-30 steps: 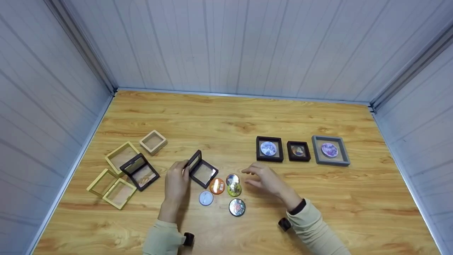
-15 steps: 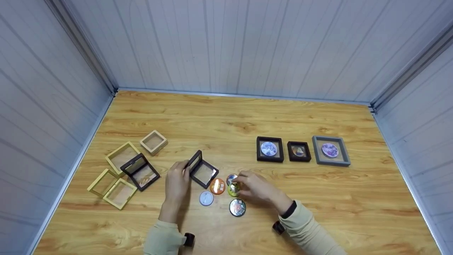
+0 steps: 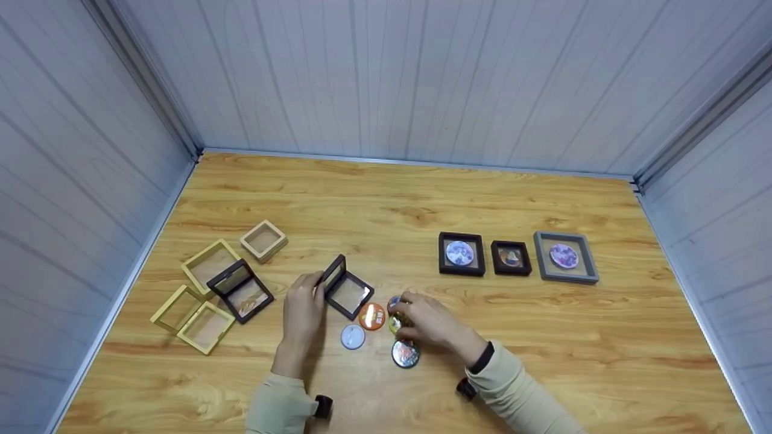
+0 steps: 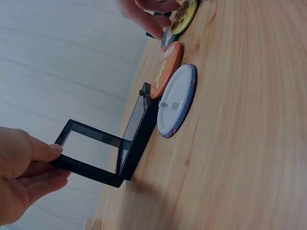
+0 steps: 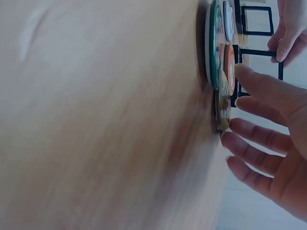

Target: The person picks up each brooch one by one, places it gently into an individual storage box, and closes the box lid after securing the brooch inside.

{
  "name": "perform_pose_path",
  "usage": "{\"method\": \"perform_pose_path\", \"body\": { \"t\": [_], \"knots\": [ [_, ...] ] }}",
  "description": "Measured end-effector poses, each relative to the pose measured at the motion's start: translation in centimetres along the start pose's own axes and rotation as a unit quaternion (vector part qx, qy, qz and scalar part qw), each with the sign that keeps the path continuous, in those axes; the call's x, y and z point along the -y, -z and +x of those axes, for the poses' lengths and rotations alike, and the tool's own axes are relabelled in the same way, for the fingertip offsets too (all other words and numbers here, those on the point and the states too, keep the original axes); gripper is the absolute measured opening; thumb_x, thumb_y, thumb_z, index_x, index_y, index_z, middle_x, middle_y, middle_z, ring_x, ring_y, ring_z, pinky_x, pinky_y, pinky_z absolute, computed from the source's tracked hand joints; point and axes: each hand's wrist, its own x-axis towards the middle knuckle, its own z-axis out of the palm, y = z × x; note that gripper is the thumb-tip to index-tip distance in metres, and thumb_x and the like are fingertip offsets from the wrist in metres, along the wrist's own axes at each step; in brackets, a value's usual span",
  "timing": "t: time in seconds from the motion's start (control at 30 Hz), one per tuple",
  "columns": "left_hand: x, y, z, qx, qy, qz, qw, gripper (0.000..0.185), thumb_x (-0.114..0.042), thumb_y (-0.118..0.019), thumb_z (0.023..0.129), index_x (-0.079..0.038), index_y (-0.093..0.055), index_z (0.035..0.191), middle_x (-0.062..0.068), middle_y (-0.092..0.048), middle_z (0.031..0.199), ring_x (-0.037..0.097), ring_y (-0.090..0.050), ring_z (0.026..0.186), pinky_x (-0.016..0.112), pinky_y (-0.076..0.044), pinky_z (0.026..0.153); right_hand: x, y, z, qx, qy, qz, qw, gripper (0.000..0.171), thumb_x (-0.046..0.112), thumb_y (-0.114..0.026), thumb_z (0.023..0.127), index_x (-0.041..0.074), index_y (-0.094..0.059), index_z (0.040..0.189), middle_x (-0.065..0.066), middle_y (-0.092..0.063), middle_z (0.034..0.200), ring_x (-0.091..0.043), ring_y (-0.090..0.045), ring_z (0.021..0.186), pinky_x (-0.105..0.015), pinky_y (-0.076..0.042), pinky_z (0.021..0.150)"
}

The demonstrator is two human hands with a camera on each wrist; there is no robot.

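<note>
Right hand at the yellow badge, left hand propping the black case open.

The right hand (image 3: 429,325) lay over the cluster of round badges on the wooden counter (image 3: 543,337), its fingertips (image 5: 233,123) touching the rim of the yellow badge (image 4: 184,15); the fingers looked only lightly bent, and whether that grip had actually clasped the badge could not be told. The badge lay flat, directly under those fingertips and just right of the orange badge (image 3: 372,316), which touched the near corner of the open black case (image 3: 348,295). The left hand (image 3: 303,313) pinched the raised lid (image 4: 91,153) of that case. The case lay to the badge's left, nearer the left hand.
</note>
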Motion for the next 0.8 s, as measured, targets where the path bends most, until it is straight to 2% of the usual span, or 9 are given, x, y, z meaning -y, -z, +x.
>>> {"method": "perform_pose_path", "body": {
  "t": [0.27,0.63,0.8],
  "knots": [
    [0.1,-0.1,0.0,0.002,0.004,-0.001,1.0,0.018,0.007,-0.062,0.077,0.009,-0.063,0.094,0.018,-0.062,0.087,0.031,-0.06,0.082,0.039,-0.048,0.074,0.6,-0.3,0.2,-0.002,-0.015,-0.032,0.999,0.041,0.032,-0.072,0.07,0.01,-0.064,0.104,-0.003,-0.053,0.093,-0.016,-0.053,0.078,-0.029,-0.046,0.068],
    [0.0,0.0,0.0,0.0,0.004,-0.003,1.0,0.017,0.007,-0.062,0.077,0.009,-0.063,0.094,0.018,-0.062,0.086,0.031,-0.06,0.081,0.039,-0.048,0.073,1.2,-0.6,0.4,-0.009,-0.021,-0.066,0.998,0.038,0.027,-0.074,0.068,0.009,-0.062,0.1,-0.006,-0.055,0.098,-0.02,-0.056,0.08,-0.033,-0.046,0.073],
    [0.0,-0.1,0.0,-0.002,0.001,-0.001,1.0,0.018,0.008,-0.062,0.076,0.009,-0.063,0.094,0.018,-0.062,0.085,0.031,-0.06,0.081,0.04,-0.048,0.072,1.6,-0.8,0.6,-0.018,-0.021,-0.1,0.995,0.038,0.025,-0.074,0.066,0.008,-0.06,0.097,-0.007,-0.055,0.097,-0.022,-0.056,0.076,-0.035,-0.047,0.068]
  ]
}}
